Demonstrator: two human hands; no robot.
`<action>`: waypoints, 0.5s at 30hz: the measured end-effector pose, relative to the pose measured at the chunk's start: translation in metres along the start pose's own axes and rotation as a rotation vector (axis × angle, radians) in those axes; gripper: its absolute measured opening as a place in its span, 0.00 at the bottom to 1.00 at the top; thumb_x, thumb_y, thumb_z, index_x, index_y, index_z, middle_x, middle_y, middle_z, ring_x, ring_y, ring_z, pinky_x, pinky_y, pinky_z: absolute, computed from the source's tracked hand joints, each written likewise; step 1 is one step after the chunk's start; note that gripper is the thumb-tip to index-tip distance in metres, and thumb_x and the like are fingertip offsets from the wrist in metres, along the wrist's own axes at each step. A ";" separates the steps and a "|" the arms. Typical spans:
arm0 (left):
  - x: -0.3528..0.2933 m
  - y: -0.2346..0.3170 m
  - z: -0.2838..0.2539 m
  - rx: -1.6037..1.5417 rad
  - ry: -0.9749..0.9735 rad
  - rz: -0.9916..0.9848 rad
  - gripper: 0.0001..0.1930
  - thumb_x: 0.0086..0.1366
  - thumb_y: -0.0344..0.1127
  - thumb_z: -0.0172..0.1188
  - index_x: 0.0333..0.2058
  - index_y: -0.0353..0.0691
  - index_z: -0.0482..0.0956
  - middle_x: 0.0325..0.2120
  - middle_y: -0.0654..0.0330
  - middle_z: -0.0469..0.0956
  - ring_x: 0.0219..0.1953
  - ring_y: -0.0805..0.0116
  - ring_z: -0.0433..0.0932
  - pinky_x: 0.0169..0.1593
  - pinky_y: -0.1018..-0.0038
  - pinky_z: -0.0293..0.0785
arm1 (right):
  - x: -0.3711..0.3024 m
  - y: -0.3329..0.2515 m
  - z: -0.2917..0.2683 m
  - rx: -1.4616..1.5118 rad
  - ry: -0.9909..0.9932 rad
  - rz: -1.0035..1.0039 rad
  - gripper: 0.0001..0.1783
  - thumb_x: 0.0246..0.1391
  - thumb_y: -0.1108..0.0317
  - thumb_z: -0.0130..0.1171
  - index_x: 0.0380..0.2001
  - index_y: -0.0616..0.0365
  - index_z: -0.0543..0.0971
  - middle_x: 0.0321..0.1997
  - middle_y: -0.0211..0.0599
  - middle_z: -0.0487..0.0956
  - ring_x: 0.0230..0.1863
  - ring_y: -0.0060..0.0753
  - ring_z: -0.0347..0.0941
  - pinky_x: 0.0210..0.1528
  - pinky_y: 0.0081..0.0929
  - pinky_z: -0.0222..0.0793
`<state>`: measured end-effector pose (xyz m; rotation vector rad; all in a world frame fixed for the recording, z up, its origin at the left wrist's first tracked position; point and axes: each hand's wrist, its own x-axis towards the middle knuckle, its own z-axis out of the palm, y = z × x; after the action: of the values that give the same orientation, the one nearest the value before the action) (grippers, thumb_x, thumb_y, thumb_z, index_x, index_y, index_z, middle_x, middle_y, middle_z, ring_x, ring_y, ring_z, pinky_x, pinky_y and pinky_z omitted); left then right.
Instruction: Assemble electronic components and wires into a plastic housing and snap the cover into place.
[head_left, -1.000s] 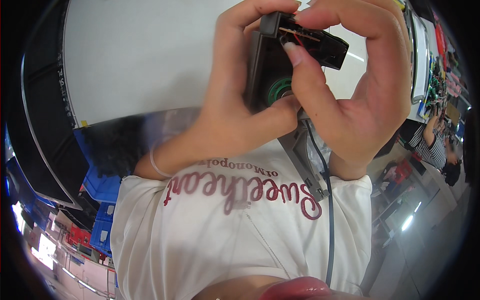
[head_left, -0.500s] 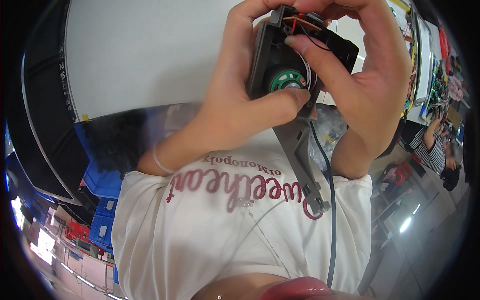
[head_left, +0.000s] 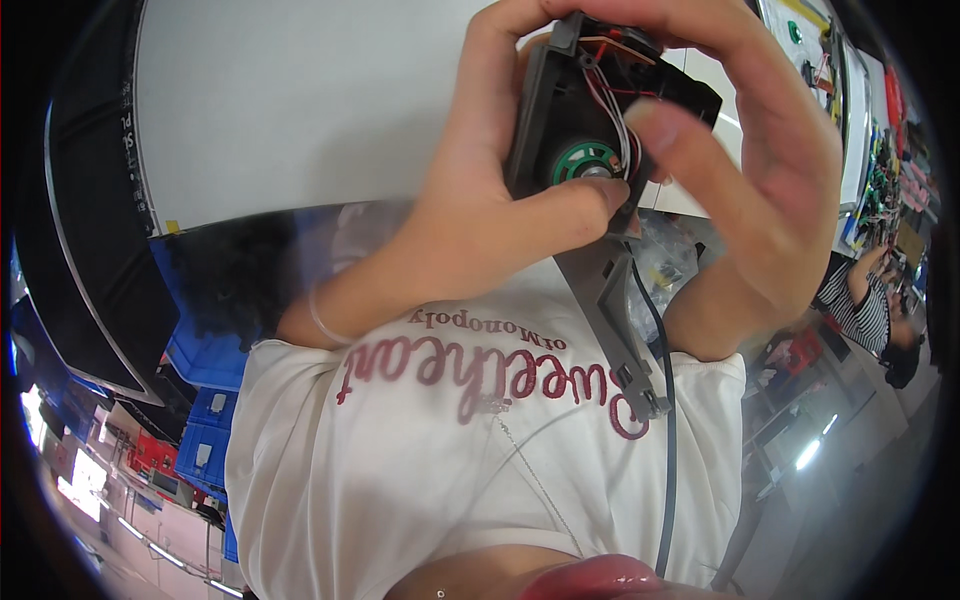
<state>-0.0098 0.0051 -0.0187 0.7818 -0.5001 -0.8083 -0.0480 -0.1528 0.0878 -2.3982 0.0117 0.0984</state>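
A dark grey plastic housing is held up at the top middle, its hollow side facing me. Inside it are a round speaker with a green rim, thin red, white and black wires, and the edge of a brown board. My left hand grips the housing from the left, thumb lying by the speaker and the wires. Around the far right side curl the fingers of my right hand, partly hidden; its blurred thumb is raised off the wires. A long grey plastic arm extends from the housing toward my chest.
A black cable hangs from the housing across my shirt. Behind is a pale tabletop; a clear plastic bag lies near my right forearm. Blue bins stand at the left. Another person in a striped top sits at far right.
My right thumb has lifted away from the wires and moved right and down, leaving more of them showing. The housing has shifted slightly right.
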 end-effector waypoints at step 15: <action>-0.002 0.013 0.010 -0.023 0.105 -0.205 0.43 0.47 0.22 0.51 0.64 0.34 0.46 0.53 0.45 0.67 0.47 0.59 0.76 0.46 0.66 0.76 | -0.006 -0.010 0.018 -0.091 0.187 0.025 0.17 0.39 0.79 0.60 0.37 0.64 0.77 0.38 0.45 0.77 0.35 0.37 0.76 0.39 0.27 0.71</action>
<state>-0.0116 0.0081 -0.0028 0.8585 -0.3191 -0.9551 -0.0546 -0.1336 0.0814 -2.4903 0.1264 -0.1167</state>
